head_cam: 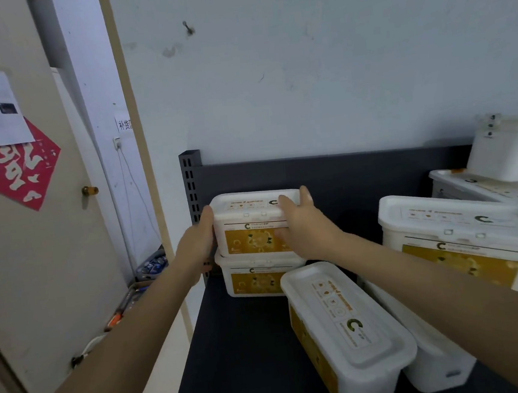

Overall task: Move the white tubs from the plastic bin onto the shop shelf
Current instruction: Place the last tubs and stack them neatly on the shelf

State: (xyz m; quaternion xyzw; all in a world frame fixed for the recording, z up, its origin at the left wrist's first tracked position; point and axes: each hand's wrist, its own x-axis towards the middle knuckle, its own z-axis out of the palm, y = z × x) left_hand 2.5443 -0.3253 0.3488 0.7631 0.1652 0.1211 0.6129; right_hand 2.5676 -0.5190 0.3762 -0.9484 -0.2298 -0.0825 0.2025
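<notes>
A white tub with a yellow label (251, 225) sits on top of a second white tub (252, 278) at the back left of the dark shop shelf (239, 339). My left hand (200, 240) presses against the top tub's left end. My right hand (301, 224) lies over its right front corner, fingers on the lid. Both hands hold this tub between them. Another white tub (347, 326) lies lengthwise in front, to the right of the stack. The plastic bin is out of view.
More white tubs are piled on the right: a large one (456, 241), one beneath it (435, 359), and others behind (510, 149). A slotted shelf upright (191, 186) stands left of the stack. A door with a red paper (10, 164) is at far left.
</notes>
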